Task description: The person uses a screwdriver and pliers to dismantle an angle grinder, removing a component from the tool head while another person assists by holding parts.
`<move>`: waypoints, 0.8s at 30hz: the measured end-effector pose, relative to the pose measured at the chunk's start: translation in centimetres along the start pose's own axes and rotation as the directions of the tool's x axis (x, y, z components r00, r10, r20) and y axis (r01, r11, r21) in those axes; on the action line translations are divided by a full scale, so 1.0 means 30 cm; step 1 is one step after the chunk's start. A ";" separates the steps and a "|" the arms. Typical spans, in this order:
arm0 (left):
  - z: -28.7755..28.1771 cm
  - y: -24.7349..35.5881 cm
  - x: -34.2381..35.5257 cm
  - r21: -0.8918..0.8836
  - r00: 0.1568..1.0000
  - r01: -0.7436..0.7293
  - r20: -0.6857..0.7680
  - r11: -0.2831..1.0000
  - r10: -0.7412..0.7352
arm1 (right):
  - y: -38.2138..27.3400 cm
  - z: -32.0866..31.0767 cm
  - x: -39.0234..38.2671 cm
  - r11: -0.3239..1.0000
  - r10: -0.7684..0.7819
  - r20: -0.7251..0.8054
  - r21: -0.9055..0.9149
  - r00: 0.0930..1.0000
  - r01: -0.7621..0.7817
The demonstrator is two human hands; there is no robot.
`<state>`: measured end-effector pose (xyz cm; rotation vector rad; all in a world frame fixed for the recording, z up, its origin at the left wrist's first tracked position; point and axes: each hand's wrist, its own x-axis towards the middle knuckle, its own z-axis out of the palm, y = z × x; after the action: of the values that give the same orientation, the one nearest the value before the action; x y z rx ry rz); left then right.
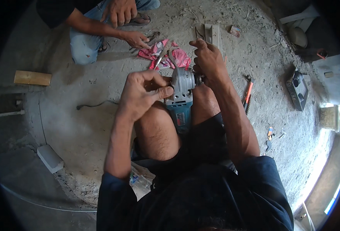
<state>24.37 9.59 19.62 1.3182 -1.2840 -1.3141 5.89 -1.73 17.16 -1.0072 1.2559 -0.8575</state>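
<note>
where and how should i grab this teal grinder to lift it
Probably best around the grinder's teal body, with a hand coming down from above: it is a long, narrow barrel lying between the thighs, which crowd both sides. The silver head looks less handy, as the left hand is at its left and the right hand at its right.

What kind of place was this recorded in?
Probably a building site or an unfinished room used as a work area. The rough, dusty floor strewn with debris suggests it, as do the angle grinder between the person's legs and the orange-handled tool lying to the right.
</note>
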 end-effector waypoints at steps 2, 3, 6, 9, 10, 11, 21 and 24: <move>-0.056 -0.042 0.047 -0.004 0.997 0.022 0.075 1.000 -0.022 | -0.009 0.025 -0.009 1.000 -0.018 0.005 0.004 1.000 0.018; -0.066 -0.051 0.071 -0.119 0.982 0.075 0.181 0.990 -0.053 | -0.009 0.025 -0.010 1.000 -0.022 0.005 -0.005 1.000 0.022; -0.090 -0.121 0.112 -0.265 0.917 0.265 0.366 0.927 -0.157 | 0.004 0.028 -0.004 0.999 -0.035 -0.003 -0.014 0.999 0.035; -0.063 -0.140 0.130 -0.474 0.813 0.477 0.557 0.740 -0.168 | 0.029 -0.003 0.022 0.997 -0.076 -0.024 -0.030 0.997 0.075; -0.063 -0.145 0.135 -0.472 0.811 0.481 0.560 0.739 -0.170 | 0.024 -0.001 0.008 0.998 -0.060 -0.017 -0.028 0.998 0.060; -0.065 -0.153 0.142 -0.432 0.777 0.508 0.602 0.745 -0.181 | 0.012 0.001 0.000 0.998 -0.053 -0.012 -0.024 0.999 0.052; 0.002 -0.099 0.074 -0.328 0.855 0.327 0.503 0.886 -0.130 | -0.083 -0.027 0.008 0.980 0.164 0.152 0.087 0.975 -0.178; 0.017 -0.077 0.083 -0.285 0.863 0.241 0.500 0.928 -0.070 | -0.115 -0.039 0.047 0.961 0.244 0.159 0.091 0.957 -0.261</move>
<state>23.90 7.42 16.99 0.8898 -1.2075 -1.9757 4.98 -4.36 19.90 -0.7856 1.1689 -0.6355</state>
